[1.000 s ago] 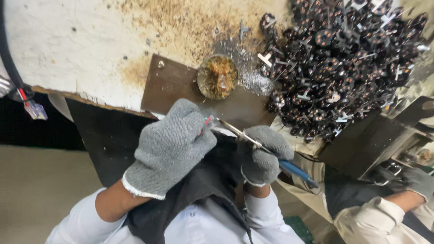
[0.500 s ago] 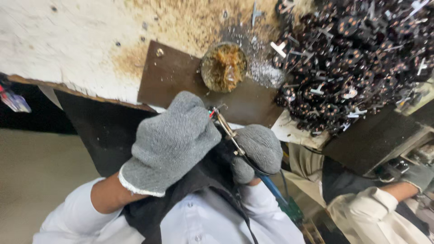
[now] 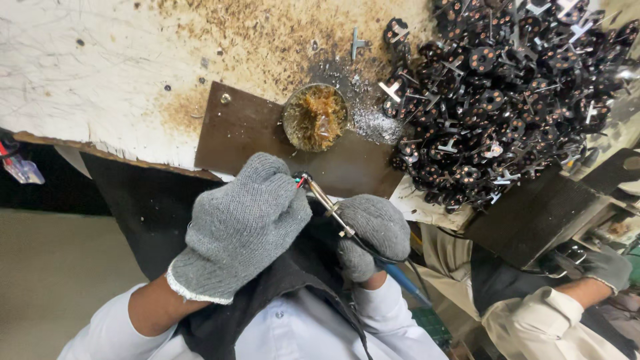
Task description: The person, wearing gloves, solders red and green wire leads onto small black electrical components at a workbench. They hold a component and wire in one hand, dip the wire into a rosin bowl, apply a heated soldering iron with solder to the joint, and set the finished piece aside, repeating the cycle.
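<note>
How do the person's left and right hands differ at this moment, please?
The left hand shows its back, curled over a small red-wired part; the right hand grips a blue-handled soldering iron. The left hand looks larger, nearer the camera, than the right hand. Both wear grey knit gloves.

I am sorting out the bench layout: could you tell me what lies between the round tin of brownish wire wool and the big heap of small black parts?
In the head view, a patch of silvery filings lies between the tin and the heap, with a few loose grey metal pieces.
</note>
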